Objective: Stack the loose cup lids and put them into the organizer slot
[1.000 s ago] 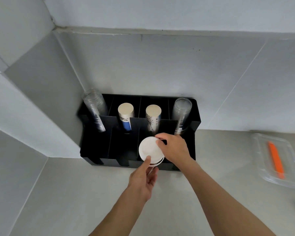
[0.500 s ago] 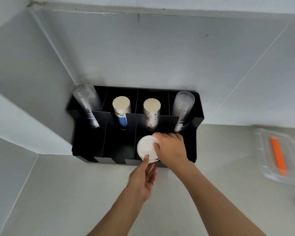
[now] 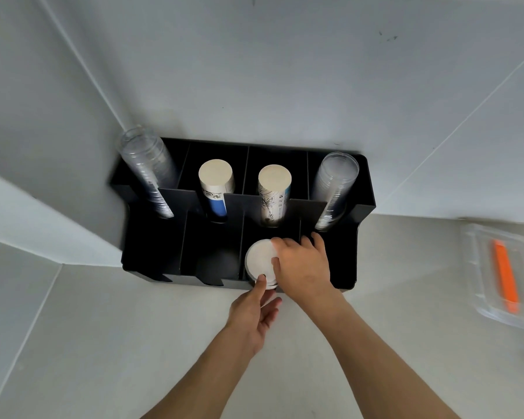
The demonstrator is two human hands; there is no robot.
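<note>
A stack of white cup lids (image 3: 259,260) sits low in the third front slot of the black organizer (image 3: 152,252). My right hand (image 3: 303,264) grips the stack from above and from its right side, fingers curled over the far edge. My left hand (image 3: 254,309) holds the stack's near edge through the slot's front notch, thumb on top and fingers below. The lower part of the stack is hidden by the slot's front wall.
The organizer's back row holds two stacks of clear cups (image 3: 147,170) (image 3: 333,189) and two stacks of paper cups (image 3: 215,182) (image 3: 274,192). A clear lidded box (image 3: 478,267) with an orange tool (image 3: 504,279) lies on the counter at right. Walls close in behind and at left.
Both hands have lowered the lid stack deeper into the slot. The view has tilted down and closer to the organizer.
</note>
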